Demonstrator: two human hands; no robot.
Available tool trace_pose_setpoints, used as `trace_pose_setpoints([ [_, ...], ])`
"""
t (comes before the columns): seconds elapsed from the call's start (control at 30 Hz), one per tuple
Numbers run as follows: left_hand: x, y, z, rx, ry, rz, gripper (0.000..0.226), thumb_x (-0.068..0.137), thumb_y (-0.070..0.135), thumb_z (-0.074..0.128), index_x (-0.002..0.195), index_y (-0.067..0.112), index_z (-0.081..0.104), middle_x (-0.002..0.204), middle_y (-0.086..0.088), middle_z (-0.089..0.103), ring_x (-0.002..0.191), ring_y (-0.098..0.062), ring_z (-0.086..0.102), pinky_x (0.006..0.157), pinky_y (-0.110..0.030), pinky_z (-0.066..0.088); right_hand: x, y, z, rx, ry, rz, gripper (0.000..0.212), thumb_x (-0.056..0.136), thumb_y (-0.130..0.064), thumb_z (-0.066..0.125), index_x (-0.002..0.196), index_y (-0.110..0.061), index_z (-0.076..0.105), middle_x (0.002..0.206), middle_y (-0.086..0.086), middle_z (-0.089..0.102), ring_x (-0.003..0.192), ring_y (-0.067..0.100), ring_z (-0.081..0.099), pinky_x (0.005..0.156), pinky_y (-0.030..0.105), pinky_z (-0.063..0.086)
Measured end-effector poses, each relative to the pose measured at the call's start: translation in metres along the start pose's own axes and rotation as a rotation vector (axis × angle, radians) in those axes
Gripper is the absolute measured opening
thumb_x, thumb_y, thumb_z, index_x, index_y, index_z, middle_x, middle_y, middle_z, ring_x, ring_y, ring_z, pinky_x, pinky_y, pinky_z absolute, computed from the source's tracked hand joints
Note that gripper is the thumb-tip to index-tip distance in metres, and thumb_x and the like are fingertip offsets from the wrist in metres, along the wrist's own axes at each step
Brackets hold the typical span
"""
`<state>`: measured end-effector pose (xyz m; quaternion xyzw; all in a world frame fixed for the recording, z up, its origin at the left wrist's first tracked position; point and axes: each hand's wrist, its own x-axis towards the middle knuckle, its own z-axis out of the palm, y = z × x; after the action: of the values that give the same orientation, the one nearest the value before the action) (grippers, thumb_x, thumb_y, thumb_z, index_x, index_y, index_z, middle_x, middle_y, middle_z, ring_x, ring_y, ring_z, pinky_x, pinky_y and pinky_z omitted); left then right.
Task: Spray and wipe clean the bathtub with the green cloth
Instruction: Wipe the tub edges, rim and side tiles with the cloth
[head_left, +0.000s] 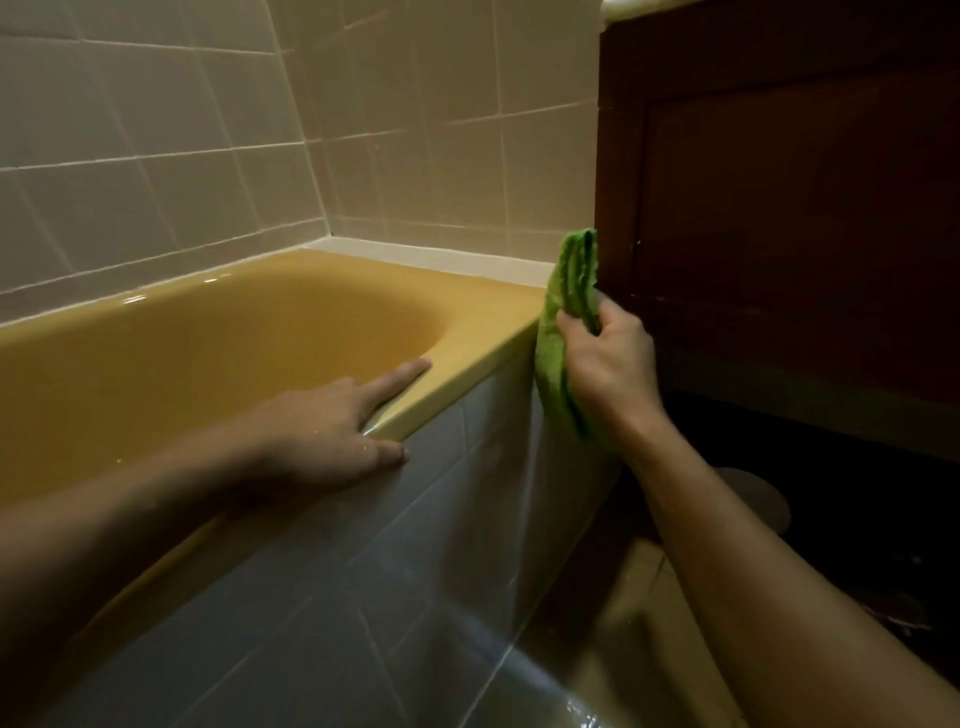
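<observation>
Hanging in loose folds, the green cloth (566, 291) is clutched by the curled fingers of the right hand (608, 358) and held against the end corner of the yellow bathtub (483, 358), just beside the dark wooden cabinet (779, 208). Over on the near rim, the left hand (332, 431) is laid flat with fingers straight, the forefinger stretched along the inner edge and the thumb set against the grey tiled side panel (415, 519). The two hands are kept apart, one at the rim and one at the corner.
</observation>
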<state>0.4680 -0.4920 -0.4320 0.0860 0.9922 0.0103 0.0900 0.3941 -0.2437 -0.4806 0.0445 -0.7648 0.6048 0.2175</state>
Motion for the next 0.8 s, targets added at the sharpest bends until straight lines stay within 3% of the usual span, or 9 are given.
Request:
trace_pose_setpoints([
  [0.13, -0.002, 0.006, 0.003, 0.037, 0.043, -0.051, 0.079, 0.098, 0.066, 0.047, 0.13, 0.08, -0.024, 0.12, -0.002, 0.046, 0.111, -0.026, 0.057, 0.101, -0.038, 0.046, -0.021, 0.015, 0.029, -0.211, -0.06, -0.187, 0.05, 0.1, -0.022, 0.057, 0.148, -0.032, 0.051, 0.135, 0.0, 0.05, 0.116, 0.017, 0.053, 0.102, 0.041, 0.049],
  [0.23, -0.002, 0.009, 0.006, 0.067, 0.071, -0.083, 0.076, 0.096, 0.072, 0.041, 0.139, 0.076, -0.022, 0.117, -0.001, 0.042, 0.11, -0.027, 0.057, 0.094, -0.036, 0.045, -0.039, 0.023, 0.051, -0.336, -0.034, -0.262, 0.062, 0.095, -0.03, 0.056, 0.155, -0.035, 0.039, 0.145, 0.003, 0.032, 0.127, 0.021, 0.04, 0.107, 0.038, 0.041],
  [0.43, 0.0, 0.016, 0.008, 0.095, 0.095, -0.099, 0.069, 0.09, 0.08, 0.024, 0.144, 0.073, -0.019, 0.114, -0.003, 0.036, 0.121, -0.035, 0.056, 0.1, -0.038, 0.043, -0.071, 0.051, 0.087, -0.322, 0.146, -0.252, 0.067, 0.093, -0.046, 0.038, 0.158, -0.031, 0.032, 0.151, 0.005, 0.03, 0.129, 0.028, 0.038, 0.107, 0.041, 0.04],
  [0.53, 0.001, 0.016, 0.004, 0.07, 0.068, -0.075, 0.073, 0.078, 0.081, 0.014, 0.143, 0.073, -0.017, 0.117, -0.003, 0.042, 0.12, -0.032, 0.056, 0.101, -0.037, 0.041, -0.087, 0.083, 0.097, -0.234, 0.062, -0.155, 0.069, 0.095, -0.06, 0.028, 0.159, -0.034, 0.031, 0.156, -0.001, 0.022, 0.136, 0.024, 0.028, 0.115, 0.037, 0.029],
  [0.67, 0.004, 0.012, 0.001, 0.005, 0.068, -0.039, 0.057, 0.091, 0.074, 0.022, 0.135, 0.079, -0.014, 0.123, -0.001, 0.05, 0.115, -0.025, 0.055, 0.104, -0.038, 0.041, -0.088, 0.123, 0.095, -0.102, -0.016, 0.1, 0.078, 0.09, -0.069, 0.025, 0.159, -0.033, 0.031, 0.16, 0.001, 0.017, 0.142, 0.024, 0.021, 0.118, 0.035, 0.019],
  [0.8, 0.01, 0.01, 0.0, -0.005, 0.064, -0.016, 0.059, 0.1, 0.068, 0.036, 0.128, 0.082, -0.014, 0.131, -0.001, 0.049, 0.115, -0.021, 0.054, 0.107, -0.04, 0.042, -0.061, 0.132, 0.087, 0.255, 0.028, 0.326, 0.079, 0.097, -0.071, 0.028, 0.154, -0.016, 0.036, 0.151, 0.004, 0.027, 0.136, 0.026, 0.035, 0.111, 0.033, 0.031],
])
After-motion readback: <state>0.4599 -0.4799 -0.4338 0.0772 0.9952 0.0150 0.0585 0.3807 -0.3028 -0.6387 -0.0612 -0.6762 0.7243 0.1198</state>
